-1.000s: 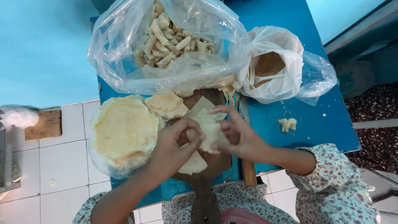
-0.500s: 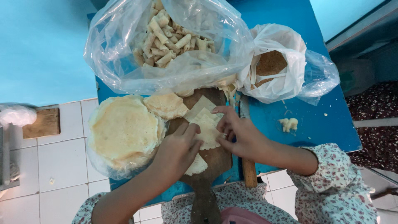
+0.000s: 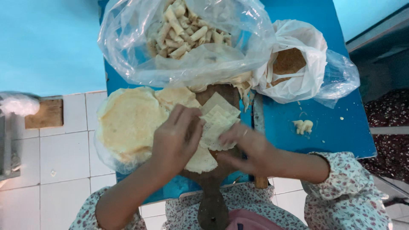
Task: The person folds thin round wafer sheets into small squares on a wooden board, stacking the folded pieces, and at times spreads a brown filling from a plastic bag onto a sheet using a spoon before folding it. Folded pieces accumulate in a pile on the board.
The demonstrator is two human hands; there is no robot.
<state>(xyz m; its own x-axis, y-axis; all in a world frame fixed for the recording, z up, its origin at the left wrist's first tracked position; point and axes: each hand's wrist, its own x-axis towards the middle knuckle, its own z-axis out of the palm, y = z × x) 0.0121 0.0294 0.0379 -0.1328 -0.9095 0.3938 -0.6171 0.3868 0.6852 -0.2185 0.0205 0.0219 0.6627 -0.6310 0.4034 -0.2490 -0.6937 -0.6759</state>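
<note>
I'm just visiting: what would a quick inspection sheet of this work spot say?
Surface: blue table, wooden board on it.
Job's things: cut thin wrapper pieces on the board.
Clutter: round wrapper stack; clear bag of rolled sticks; white bag with brown filling; small lump.
Hands: left hand and right hand both on the wrapper pieces.
Cables: nothing seen.
Surroundings: white tiled floor, wooden block.

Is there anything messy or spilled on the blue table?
Yes. A small pale lump of dough lies loose on the bare blue table, right of the wooden board, with a few tiny crumbs scattered near it.
</note>
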